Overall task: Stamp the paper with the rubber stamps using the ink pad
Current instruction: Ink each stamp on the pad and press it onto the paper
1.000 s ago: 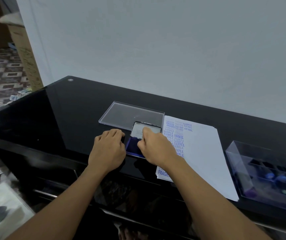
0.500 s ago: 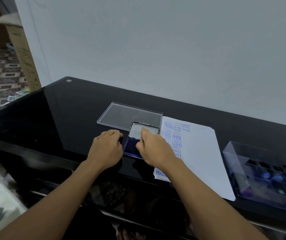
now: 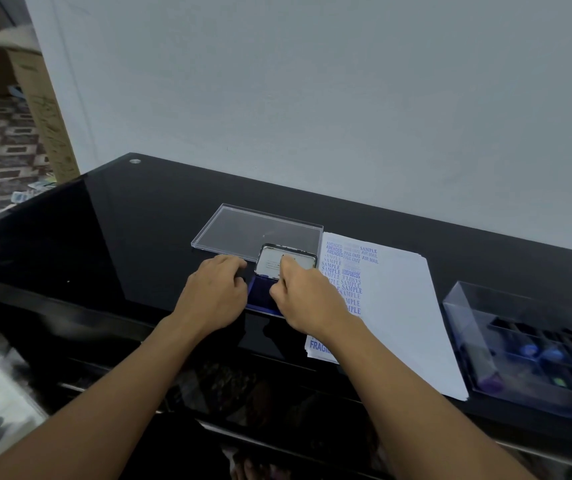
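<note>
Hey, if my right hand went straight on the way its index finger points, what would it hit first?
Your right hand would meet the ink pad's raised lid first; the fingertip looks to be touching its inner face, though depth is unclear. The clear plastic lid lies beyond.

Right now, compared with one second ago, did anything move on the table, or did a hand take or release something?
Nothing visibly changed. The left hand stays at the left edge of the ink pad, and the right hand keeps a fingertip on its raised lid. Paper and clear box stayed put.
</note>
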Demonstrator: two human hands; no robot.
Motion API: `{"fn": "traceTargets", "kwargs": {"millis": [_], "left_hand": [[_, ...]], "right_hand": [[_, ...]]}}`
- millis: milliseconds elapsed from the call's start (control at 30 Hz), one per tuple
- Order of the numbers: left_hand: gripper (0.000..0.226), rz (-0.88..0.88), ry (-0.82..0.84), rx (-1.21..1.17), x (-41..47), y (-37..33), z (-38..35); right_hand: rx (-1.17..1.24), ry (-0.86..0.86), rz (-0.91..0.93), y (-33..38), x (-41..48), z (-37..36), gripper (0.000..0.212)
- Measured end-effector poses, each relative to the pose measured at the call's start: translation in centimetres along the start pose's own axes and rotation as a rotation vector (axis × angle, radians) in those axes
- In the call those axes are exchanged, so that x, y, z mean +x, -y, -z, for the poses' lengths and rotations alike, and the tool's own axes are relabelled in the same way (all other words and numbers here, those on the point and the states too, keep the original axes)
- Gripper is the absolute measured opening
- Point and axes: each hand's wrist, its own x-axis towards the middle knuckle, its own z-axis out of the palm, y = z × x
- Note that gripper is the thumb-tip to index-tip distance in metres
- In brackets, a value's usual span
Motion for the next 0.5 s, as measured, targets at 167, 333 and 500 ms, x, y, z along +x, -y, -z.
{"fn": "traceTargets", "kwargs": {"millis": [167,333,500], "left_hand": [[0.035,0.007,-0.007,-0.022,0.13,-0.51,0.36],[0.035,-0.001,0.001,-0.021,0.15,-0.79,0.56],[0.034,0.005,0.011,-0.048,0.33,-0.96,0.65]], "right_hand": [[-0.019,0.037,-0.030,0.29,0.50,0.32,0.016],[-0.020,0.058,-0.045,0.41,0.79,0.53,0.017],[-0.021,0.006,-0.007,0.22,0.04,0.26,0.016]]}}
